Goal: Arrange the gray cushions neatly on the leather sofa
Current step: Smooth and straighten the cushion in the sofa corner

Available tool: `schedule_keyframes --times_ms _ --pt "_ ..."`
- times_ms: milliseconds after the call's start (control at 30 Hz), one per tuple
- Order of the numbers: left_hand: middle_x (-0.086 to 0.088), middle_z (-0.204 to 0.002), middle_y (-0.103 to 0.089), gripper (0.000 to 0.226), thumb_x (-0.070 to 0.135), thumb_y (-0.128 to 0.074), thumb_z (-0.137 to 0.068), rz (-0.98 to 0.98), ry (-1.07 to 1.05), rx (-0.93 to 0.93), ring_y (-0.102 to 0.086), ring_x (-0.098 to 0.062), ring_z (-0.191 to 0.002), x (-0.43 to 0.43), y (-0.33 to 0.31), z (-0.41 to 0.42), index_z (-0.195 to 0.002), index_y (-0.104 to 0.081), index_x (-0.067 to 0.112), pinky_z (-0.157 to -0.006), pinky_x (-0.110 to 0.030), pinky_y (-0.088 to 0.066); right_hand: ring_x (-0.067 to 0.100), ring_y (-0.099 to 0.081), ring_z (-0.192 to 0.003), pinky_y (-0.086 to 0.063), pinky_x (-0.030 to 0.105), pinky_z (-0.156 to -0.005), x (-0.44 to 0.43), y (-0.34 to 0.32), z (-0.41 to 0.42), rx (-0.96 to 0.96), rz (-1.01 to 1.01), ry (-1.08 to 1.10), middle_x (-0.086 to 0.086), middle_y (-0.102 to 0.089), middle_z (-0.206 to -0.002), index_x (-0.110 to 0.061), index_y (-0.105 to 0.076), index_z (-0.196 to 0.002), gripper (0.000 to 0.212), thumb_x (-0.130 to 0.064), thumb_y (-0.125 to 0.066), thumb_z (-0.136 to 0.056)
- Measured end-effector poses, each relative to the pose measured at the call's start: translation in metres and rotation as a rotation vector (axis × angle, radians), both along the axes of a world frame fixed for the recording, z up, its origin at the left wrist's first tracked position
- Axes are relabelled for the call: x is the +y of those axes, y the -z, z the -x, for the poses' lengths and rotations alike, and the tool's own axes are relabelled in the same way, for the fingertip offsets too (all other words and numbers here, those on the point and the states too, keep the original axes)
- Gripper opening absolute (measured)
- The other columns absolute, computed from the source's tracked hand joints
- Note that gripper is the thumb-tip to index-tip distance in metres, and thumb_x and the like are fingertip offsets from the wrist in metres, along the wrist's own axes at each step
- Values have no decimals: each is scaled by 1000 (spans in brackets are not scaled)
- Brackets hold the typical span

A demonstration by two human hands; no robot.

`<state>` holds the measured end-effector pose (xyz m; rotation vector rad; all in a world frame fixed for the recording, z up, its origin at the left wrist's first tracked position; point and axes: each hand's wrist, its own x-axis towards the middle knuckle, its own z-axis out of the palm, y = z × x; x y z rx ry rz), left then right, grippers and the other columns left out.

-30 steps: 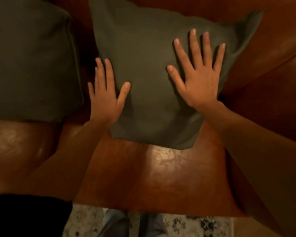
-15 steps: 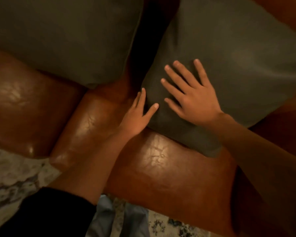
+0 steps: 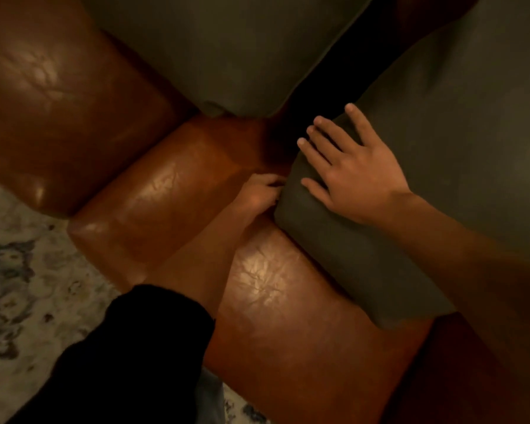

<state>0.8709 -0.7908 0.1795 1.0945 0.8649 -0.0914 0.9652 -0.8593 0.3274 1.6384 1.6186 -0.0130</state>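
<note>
Glossy creased brown leather sofa (image 3: 172,191) | soft matte gray cushion (image 3: 441,148) lies on seat, far edge cut off; second cushion (image 3: 227,50) beside, apart | right hand (image 3: 355,172) flat on it, fingers spread | left hand (image 3: 259,194) at its corner, fingertips hidden, grip unclear | patterned rug (image 3: 19,270) blurred

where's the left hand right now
In the head view the left hand sits mid-frame on the leather sofa seat, against the left edge of the right-side gray cushion, just below and left of the right hand lying flat on it.
</note>
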Motion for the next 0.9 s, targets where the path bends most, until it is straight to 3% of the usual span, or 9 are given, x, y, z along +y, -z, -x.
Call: schedule_keyframes --times_ms 67,133,333,467,600,667,767,900 --pt "-19 -108 -67 28 -1 -58 -86 -179 77 4 -63 -25 -94 -1 3 -1 -112 -66 2 -87 -34 -51 27 -5 -146 9 55 -113 2 1 0 -5 27 9 12 -17 -157 -13 -7 -151 67 -51 -9 -97" --pt "-16 -113 -66 29 1 -59 -85 -324 138 -12 -61 -26 -103 -5 5 -2 -112 -66 5 -85 -25 -47 28 -8 -146 7 57 -113 7 2 0 -23 62 19 13 -20 -156 -13 -12 -151 70 -55 -8 -95" --pt "-16 -132 -53 43 -1 -49 -89 -434 228 -85 -48 -27 -122 -9 3 -3 -132 -49 5 -90 -19 -34 28 -30 -137 -7 55 -113 22 23 16 83 188 56 14 -40 -146 -7 -35 -142 67 -53 -20 -96" --pt "-19 -107 -66 24 -1 -47 -87 -527 189 19 -60 -32 -101 -11 0 0 -103 -65 -1 -74 -26 -39 27 -31 -136 -7 54 -113 21 24 11 73 185 32 10 -41 -145 -11 -36 -142 68 -56 -16 -95" --pt "-13 -106 -66 23 7 -53 -87 -430 250 138 -60 -25 -101 -7 -6 4 -105 -66 6 -70 -21 -40 28 -28 -138 -5 52 -114 18 24 7 85 163 37 10 -38 -147 -14 -32 -145 70 -58 -15 -94" --pt "-9 -88 -63 12 5 -52 -86 -364 292 202 -60 -23 -87 -2 -8 0 -88 -65 6 -55 -19 -44 28 -25 -140 -5 52 -115 17 25 7 90 151 41 11 -36 -148 -14 -29 -146 70 -58 -15 -94" --pt "-3 -69 -51 24 -3 -50 -85 -272 308 245 -52 -15 -65 6 -13 -9 -65 -51 9 -35 -10 -39 28 -21 -142 -4 51 -115 15 24 6 102 135 45 12 -32 -151 -14 -25 -147 70 -58 -16 -95" --pt "-1 -65 -51 24 1 -52 -84 -436 378 254 -53 -20 -72 12 -12 -7 -61 -51 9 -43 -22 -34 29 -20 -142 -3 51 -115 13 24 5 107 107 44 14 -31 -151 -12 -25 -148 70 -58 -17 -95"
